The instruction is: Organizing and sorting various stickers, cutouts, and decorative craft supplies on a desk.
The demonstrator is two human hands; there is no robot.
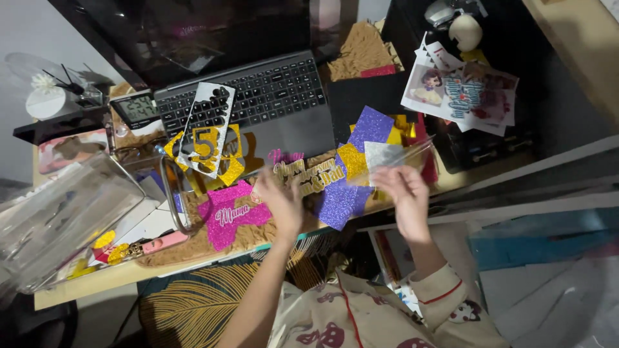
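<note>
Clear sheet [393, 161] (blurred) between hands [342, 196]

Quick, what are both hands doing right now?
Left hand: blurred, resting over the gold glitter lettering cutout; grip cannot be told.
Right hand: fingers closed on a clear plastic sheet.

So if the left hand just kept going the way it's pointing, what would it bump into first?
Probably the gold glitter lettering lying just beyond the left hand, with the laptop further on. The hand is blurred, so whether it is above the lettering or already touching it is unclear.
</note>
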